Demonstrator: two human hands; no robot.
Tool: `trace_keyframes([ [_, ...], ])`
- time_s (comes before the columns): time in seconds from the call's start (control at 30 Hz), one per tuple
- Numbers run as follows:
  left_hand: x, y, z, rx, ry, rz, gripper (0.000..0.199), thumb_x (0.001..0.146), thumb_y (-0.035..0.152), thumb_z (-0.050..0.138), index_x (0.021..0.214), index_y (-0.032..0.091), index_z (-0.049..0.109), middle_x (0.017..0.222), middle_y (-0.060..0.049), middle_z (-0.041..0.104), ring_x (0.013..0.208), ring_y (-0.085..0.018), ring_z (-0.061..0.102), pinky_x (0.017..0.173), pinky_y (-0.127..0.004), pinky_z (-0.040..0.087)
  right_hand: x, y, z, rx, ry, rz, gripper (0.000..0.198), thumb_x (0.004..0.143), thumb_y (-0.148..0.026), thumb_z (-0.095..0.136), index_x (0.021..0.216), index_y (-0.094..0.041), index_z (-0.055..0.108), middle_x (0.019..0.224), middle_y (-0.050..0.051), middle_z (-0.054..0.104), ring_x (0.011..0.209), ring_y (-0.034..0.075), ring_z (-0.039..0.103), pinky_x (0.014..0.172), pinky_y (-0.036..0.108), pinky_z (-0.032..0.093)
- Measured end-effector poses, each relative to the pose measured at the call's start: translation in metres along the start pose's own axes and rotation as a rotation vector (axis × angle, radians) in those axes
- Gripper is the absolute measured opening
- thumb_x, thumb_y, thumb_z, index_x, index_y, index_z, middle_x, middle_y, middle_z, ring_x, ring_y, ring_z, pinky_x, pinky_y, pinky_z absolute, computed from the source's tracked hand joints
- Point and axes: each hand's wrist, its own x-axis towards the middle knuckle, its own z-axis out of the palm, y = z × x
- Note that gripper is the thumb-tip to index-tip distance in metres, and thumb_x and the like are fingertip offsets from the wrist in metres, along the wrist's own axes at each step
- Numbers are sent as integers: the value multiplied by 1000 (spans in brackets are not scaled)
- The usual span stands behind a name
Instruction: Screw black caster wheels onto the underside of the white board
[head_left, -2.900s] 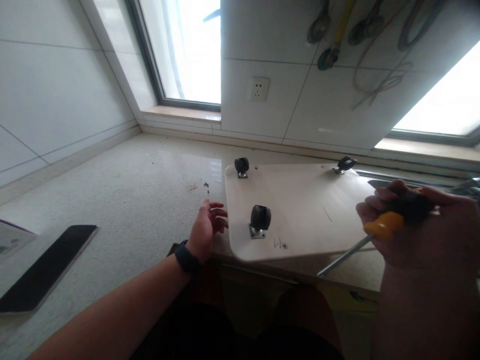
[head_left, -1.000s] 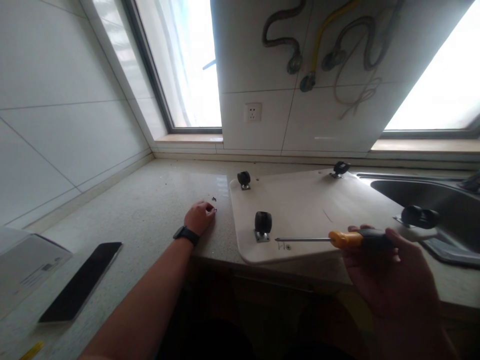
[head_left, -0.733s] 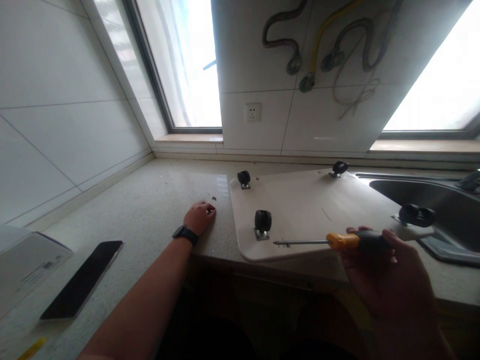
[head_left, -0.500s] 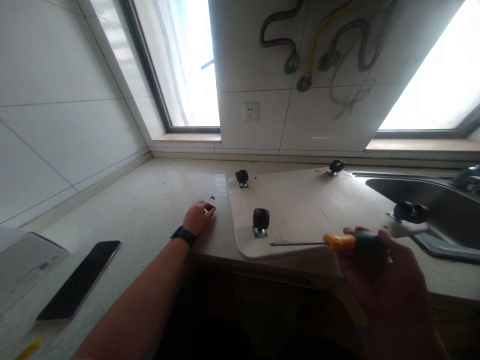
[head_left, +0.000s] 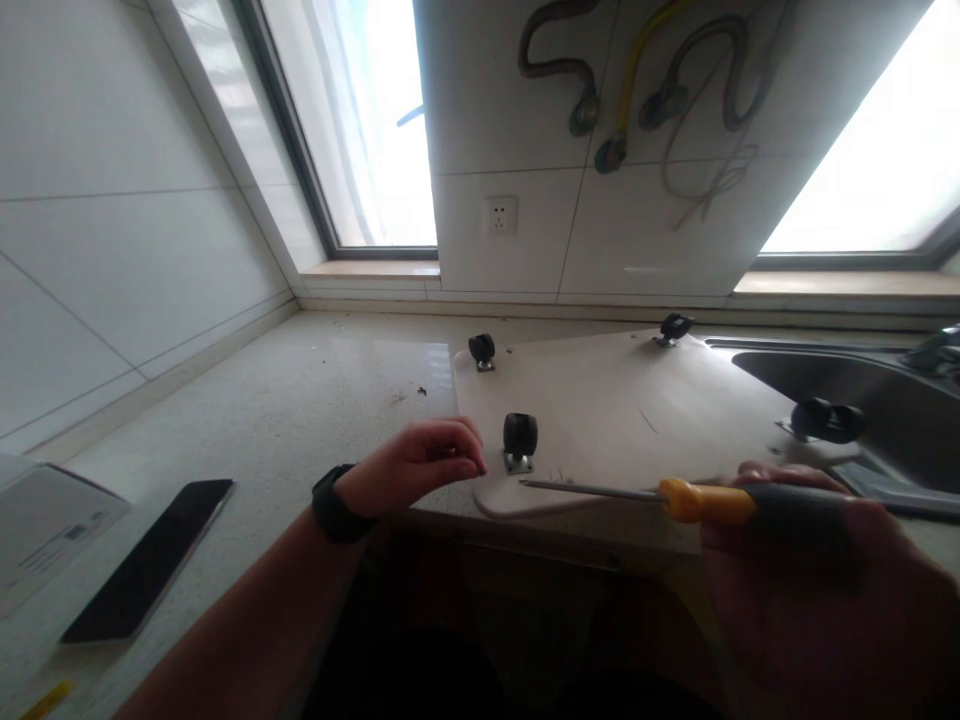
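Note:
In my right hand (head_left: 810, 560) is a screwdriver (head_left: 709, 502) with a yellow and black handle, its shaft pointing left over the near edge of a white board (head_left: 592, 400). My left hand (head_left: 420, 462) is closed in a pinch at the board's near left corner, a tiny dark screw-like piece (head_left: 482, 472) at its fingertips. Just right of these fingertips stands a black caster (head_left: 520, 438) on a metal plate. Other casters stand at the far left (head_left: 482, 350), far right (head_left: 675, 328) and near right (head_left: 825, 420) of the board.
Small dark bits (head_left: 421, 391) lie on the speckled counter (head_left: 337, 380). A dark flat slab (head_left: 150, 560) and a white box (head_left: 52, 530) are at the left. The board's right end reaches the steel sink (head_left: 892, 400). Hoses (head_left: 630, 80) hang on the wall.
My left hand has moved right and nearer, from beside the small bits to the board's corner, with its fingers now pinched. The screwdriver has come closer to me, its tip slightly further left.

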Motion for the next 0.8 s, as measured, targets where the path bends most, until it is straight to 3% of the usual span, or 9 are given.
trace_keyframes([
  [0.13,-2,7,8,-12,-79,-3,11,96,28,66,92,20,73,95,-6,64,86,-17,61,80,-30,50,-12,-2,-4,-13,-90,-70,21,94,-33,55,89,-24,74,97,0,63,96,15,64,75,25,64],
  [0.27,-2,6,11,1,-119,0,10,96,26,66,95,20,73,97,-6,64,86,-16,61,79,-29,50,-18,-3,-3,-14,-122,-99,17,87,-37,64,86,-23,73,94,2,61,94,16,63,80,25,63],
  [0.5,-2,9,14,3,-145,-26,12,95,28,68,93,17,72,94,-4,63,82,-14,59,75,-28,49,-8,1,-14,-7,-171,-107,17,80,-38,72,87,-22,73,92,3,63,94,17,64,76,27,65],
  [0.8,-1,17,18,179,-109,-155,13,94,30,68,94,17,72,93,-2,61,78,-13,54,69,-27,45,-5,4,-22,-107,-348,-299,17,89,-33,60,92,-23,73,95,5,61,94,18,63,78,30,62],
])
